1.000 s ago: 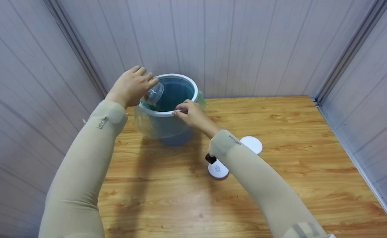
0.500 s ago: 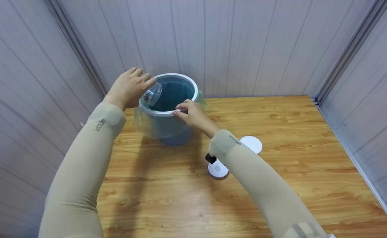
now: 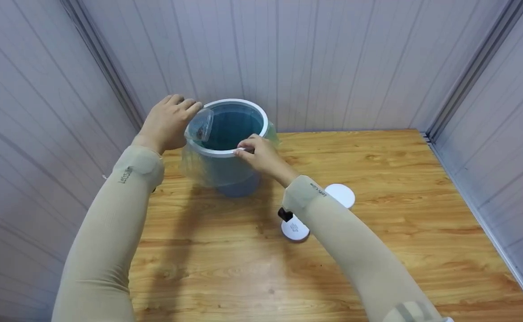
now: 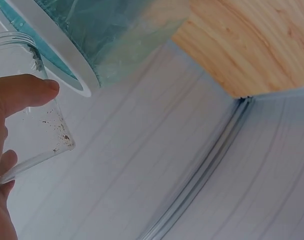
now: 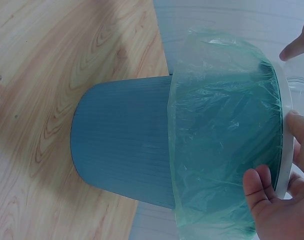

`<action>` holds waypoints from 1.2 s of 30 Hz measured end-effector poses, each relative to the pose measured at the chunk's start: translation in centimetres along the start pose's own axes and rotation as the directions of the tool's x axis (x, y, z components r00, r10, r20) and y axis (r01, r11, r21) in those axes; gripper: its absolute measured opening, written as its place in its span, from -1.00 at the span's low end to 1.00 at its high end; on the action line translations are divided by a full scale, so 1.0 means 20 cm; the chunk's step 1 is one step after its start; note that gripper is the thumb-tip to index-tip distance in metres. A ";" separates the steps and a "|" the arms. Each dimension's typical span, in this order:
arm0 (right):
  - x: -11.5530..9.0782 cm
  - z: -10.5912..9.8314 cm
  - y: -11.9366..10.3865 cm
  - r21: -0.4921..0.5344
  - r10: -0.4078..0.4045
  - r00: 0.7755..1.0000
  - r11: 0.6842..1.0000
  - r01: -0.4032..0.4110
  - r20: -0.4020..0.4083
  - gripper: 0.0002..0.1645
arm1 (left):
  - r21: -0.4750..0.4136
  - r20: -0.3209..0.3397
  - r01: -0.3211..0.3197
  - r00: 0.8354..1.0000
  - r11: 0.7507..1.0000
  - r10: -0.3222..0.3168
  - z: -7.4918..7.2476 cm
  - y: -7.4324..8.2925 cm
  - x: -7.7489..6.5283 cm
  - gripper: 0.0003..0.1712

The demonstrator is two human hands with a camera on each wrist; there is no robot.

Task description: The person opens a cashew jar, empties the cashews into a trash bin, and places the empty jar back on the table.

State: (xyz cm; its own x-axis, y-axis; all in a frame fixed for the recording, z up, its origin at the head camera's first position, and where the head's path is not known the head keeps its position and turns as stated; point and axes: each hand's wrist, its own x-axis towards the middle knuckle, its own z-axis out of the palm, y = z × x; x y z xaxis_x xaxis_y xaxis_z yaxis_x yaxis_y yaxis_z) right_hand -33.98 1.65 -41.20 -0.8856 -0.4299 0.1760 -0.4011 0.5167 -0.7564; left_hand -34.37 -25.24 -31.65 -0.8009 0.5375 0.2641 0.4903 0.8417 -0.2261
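My left hand grips a clear jar, tipped with its threaded mouth over the rim of a blue trash can. Brown specks and some dark residue cling to the jar's inner wall in the left wrist view. A thin green bag lines the can and hangs down outside it, under a white ring at the top. On the near side of that ring, my right hand pinches the rim between thumb and fingers. The can's bottom is out of sight.
Two white round discs lie on the wooden table: a plain disc, and a printed disc nearer me, partly covered by the right forearm. Panelled walls stand at the back and on both sides.
My left hand has shifted a little left and down with the tipped jar, which now sits closer to the can's left rim. The right hand keeps its place.
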 end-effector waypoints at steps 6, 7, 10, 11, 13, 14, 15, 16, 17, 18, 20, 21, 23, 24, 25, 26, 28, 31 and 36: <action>0.00 0.00 0.00 0.004 0.009 1.000 1.000 -0.009 -0.003 -0.66 | -0.104 -0.076 0.034 0.996 0.994 -0.042 0.03 0.00 -0.02 -0.15; 0.00 0.00 0.00 0.002 0.011 1.000 1.000 -0.011 -0.003 -0.66 | -0.114 -0.080 0.041 0.995 0.993 -0.050 0.03 0.00 -0.02 -0.16; 0.00 0.00 0.01 -0.001 0.011 1.000 1.000 -0.011 -0.007 -0.67 | -0.145 -0.083 0.070 0.993 0.987 -0.082 0.04 0.00 -0.03 -0.17; 0.00 0.00 0.01 -0.002 0.009 1.000 1.000 -0.009 -0.008 -0.67 | -0.159 -0.083 0.081 0.992 0.984 -0.095 0.04 0.00 -0.03 -0.16; 0.00 0.00 0.01 -0.004 0.005 1.000 1.000 -0.005 -0.009 -0.67 | -0.189 -0.083 0.103 0.989 0.977 -0.120 0.04 0.00 -0.03 -0.12; 0.00 0.00 0.01 -0.002 0.005 1.000 1.000 -0.005 -0.009 -0.67 | -0.203 -0.083 0.114 0.988 0.972 -0.133 0.05 0.00 -0.04 -0.09; 0.00 0.00 0.01 -0.002 0.004 1.000 1.000 -0.004 -0.009 -0.67 | -0.218 -0.082 0.124 0.986 0.968 -0.145 0.05 0.00 -0.04 -0.07; 0.00 0.00 0.01 -0.002 0.004 1.000 1.000 -0.004 -0.009 -0.67 | -0.233 -0.082 0.131 0.985 0.964 -0.154 0.05 0.00 -0.05 -0.04; 0.00 0.00 0.01 -0.003 0.002 1.000 1.000 -0.002 -0.008 -0.67 | -0.248 -0.083 0.138 0.983 0.959 -0.163 0.05 0.00 -0.05 -0.02; 0.00 0.00 0.01 -0.003 0.002 1.000 1.000 -0.002 -0.008 -0.67 | -0.259 -0.083 0.143 0.982 0.955 -0.170 0.06 0.00 -0.05 -0.01; 0.00 0.00 0.01 -0.004 0.002 1.000 1.000 -0.002 -0.007 -0.67 | -0.281 -0.080 0.157 0.979 0.947 -0.186 0.06 -0.01 -0.06 0.02; 0.00 0.00 0.00 -0.004 0.002 1.000 1.000 -0.002 -0.006 -0.67 | -0.290 -0.079 0.162 0.978 0.943 -0.193 0.07 -0.01 -0.06 0.02; -0.01 0.00 0.00 -0.003 0.004 1.000 1.000 -0.004 -0.005 -0.67 | -0.306 -0.075 0.174 0.976 0.936 -0.206 0.08 -0.01 -0.06 0.03; -0.01 -0.01 0.00 -0.001 0.005 1.000 1.000 -0.005 -0.005 -0.67 | -0.313 -0.071 0.182 0.974 0.932 -0.214 0.08 -0.01 -0.06 0.04; -0.01 -0.01 0.00 0.000 0.006 1.000 1.000 -0.006 -0.003 -0.67 | -0.322 -0.065 0.192 0.972 0.927 -0.224 0.08 -0.01 -0.07 0.04; -0.01 -0.01 0.00 0.000 0.007 1.000 1.000 -0.007 -0.003 -0.67 | -0.330 -0.060 0.201 0.971 0.922 -0.233 0.08 -0.01 -0.07 0.04; -0.01 -0.01 0.01 -0.001 0.007 1.000 1.000 -0.007 -0.003 -0.67 | -0.346 -0.048 0.220 0.967 0.912 -0.251 0.08 0.00 -0.07 0.05; -0.01 -0.01 0.01 -0.003 0.008 1.000 1.000 -0.008 -0.005 -0.66 | -0.377 -0.031 0.251 0.959 0.892 -0.282 0.08 0.01 -0.07 0.06; 0.00 -0.02 0.01 -0.012 -0.004 1.000 1.000 0.004 -0.015 -0.66 | -0.438 -0.012 0.286 0.946 0.852 -0.324 0.09 0.01 -0.07 0.08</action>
State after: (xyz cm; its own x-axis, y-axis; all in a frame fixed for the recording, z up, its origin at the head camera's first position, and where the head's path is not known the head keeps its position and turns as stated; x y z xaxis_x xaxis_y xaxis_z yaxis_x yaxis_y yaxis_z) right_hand -34.13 2.01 -41.20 -0.8873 -0.4207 0.1890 -0.4076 0.5235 -0.7482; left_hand -33.83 -25.93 -33.78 -0.9122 0.2362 0.3348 0.3392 0.8937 0.2937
